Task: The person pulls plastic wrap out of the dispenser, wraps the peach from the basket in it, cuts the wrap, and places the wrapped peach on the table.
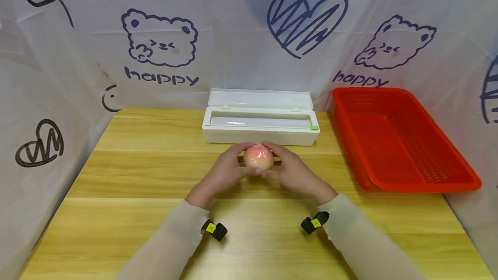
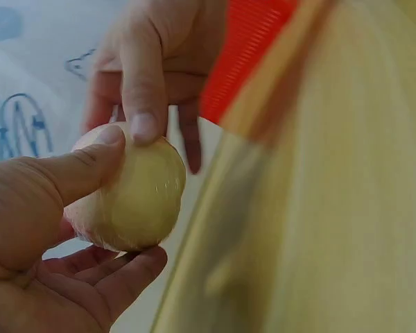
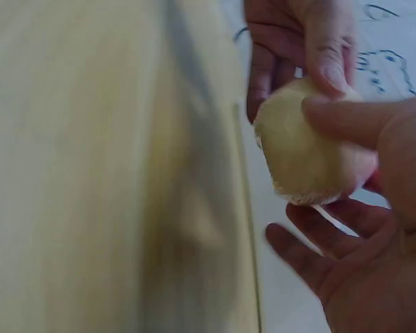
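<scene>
A pink and cream peach (image 1: pixel 258 157), with shiny clear film stretched over it, is held up between both hands in front of the white box. My left hand (image 1: pixel 225 168) grips its left side, thumb on the pale face and fingers curled beneath, as the left wrist view shows. From the other side my right hand (image 1: pixel 292 171) holds it, its thumb (image 3: pixel 353 121) pressed on the same face and its fingers spread around the far side. Both thumbs nearly meet on the peach. Glossy wrinkles of film show on the peach (image 2: pixel 142 191) in the left wrist view.
Behind the hands stands a long white cling film box (image 1: pixel 260 137) with its lid (image 1: pixel 260 98) raised and a roll inside. A red plastic basket (image 1: pixel 389 150) sits at the right on the wooden table (image 1: pixel 128 176). White cloth (image 1: pixel 233 33) with drawings hangs behind.
</scene>
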Demonstrator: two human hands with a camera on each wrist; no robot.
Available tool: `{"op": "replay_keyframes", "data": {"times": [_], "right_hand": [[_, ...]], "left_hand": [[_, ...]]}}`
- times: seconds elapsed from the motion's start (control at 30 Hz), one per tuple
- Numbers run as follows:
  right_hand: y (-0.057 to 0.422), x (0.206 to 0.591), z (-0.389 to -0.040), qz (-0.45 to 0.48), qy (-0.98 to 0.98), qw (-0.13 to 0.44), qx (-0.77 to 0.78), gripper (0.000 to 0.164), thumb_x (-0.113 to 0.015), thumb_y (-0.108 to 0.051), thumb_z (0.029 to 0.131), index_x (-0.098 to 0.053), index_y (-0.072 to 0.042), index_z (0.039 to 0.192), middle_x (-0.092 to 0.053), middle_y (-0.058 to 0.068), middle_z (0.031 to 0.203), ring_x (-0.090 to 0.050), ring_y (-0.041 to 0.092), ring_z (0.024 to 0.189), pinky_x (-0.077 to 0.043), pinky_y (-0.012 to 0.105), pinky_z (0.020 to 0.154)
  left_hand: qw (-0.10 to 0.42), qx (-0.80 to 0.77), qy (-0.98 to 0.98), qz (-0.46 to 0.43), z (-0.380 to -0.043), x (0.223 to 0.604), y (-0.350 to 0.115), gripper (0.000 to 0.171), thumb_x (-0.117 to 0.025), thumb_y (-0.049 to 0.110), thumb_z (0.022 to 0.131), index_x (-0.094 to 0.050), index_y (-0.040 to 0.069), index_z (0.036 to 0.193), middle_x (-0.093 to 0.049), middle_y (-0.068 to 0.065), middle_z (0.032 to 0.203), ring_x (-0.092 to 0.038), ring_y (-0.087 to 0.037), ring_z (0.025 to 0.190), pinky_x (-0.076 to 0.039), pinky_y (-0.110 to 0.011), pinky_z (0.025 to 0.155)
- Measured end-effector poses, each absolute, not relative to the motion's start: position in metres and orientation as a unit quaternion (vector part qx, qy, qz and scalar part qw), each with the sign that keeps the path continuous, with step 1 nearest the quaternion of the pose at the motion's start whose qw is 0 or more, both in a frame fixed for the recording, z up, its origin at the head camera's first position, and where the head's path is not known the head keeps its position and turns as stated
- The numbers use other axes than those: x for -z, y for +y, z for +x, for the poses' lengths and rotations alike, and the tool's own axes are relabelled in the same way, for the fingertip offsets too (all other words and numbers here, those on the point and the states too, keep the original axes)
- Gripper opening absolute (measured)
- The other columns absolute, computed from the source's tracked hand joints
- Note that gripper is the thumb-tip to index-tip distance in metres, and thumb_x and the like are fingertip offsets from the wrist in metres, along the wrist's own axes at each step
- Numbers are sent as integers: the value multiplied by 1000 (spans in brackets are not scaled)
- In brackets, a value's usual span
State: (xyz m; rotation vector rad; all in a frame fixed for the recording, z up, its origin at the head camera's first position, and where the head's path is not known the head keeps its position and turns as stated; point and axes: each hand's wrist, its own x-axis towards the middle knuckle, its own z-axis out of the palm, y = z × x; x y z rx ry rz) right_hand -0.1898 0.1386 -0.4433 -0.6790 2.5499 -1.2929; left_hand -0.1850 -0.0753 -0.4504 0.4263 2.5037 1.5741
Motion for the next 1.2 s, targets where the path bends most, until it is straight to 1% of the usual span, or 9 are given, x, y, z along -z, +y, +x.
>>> {"op": "replay_keyframes", "data": {"times": [0.1,0.17,0.27,0.4,0.67,0.93,1.03,1.2], "right_hand": [[138,453,-191,-227,887,86,394,81,-76,-42,80,-36,-22,148,-48,-1,141,-55,16,114,-50,40,95],[139,458,-191,-224,894,80,380,80,-76,-40,81,-37,-22,147,-49,-1,141,-56,15,113,-50,41,95],[140,462,-192,-223,896,74,376,77,-77,-33,82,-38,-20,147,-51,1,139,-57,16,110,-51,42,94],[142,467,-193,-219,893,75,386,76,-78,-27,82,-38,-17,146,-51,4,139,-58,16,111,-51,41,95],[143,471,-194,-217,881,84,413,77,-79,-26,81,-38,-15,145,-49,6,141,-56,19,116,-50,41,95],[142,474,-195,-221,873,95,425,77,-79,-26,80,-38,-16,144,-49,5,141,-55,18,118,-49,40,97],[141,475,-195,-224,873,93,423,77,-80,-26,79,-39,-16,144,-51,4,140,-55,16,118,-49,40,97],[141,476,-195,-228,881,77,407,77,-79,-33,79,-42,-17,144,-55,3,138,-53,12,120,-47,39,100]], "left_hand": [[80,-491,853,156,-187,458,-73,76,-81,35,77,-46,14,141,-50,-5,136,-55,-16,114,-50,-34,94],[81,-473,863,161,-188,461,-73,78,-82,34,77,-45,12,142,-51,-6,134,-56,-15,110,-51,-33,92],[82,-463,866,170,-190,463,-73,79,-82,28,76,-43,9,143,-53,-7,130,-58,-16,102,-52,-34,86],[82,-463,866,172,-190,465,-74,78,-81,23,78,-42,10,143,-54,-6,128,-59,-16,101,-53,-33,85],[70,-477,860,169,-190,468,-75,70,-82,19,77,-49,11,138,-55,-7,127,-61,-17,101,-53,-35,87],[70,-474,860,173,-190,471,-78,74,-82,24,77,-45,8,139,-52,-7,128,-60,-17,102,-54,-34,87],[72,-472,862,172,-190,472,-79,73,-81,25,78,-46,9,140,-55,-7,126,-61,-16,101,-54,-33,86],[61,-452,873,174,-188,472,-81,71,-81,30,78,-50,9,139,-61,-7,125,-62,-13,99,-54,-32,85]]}}
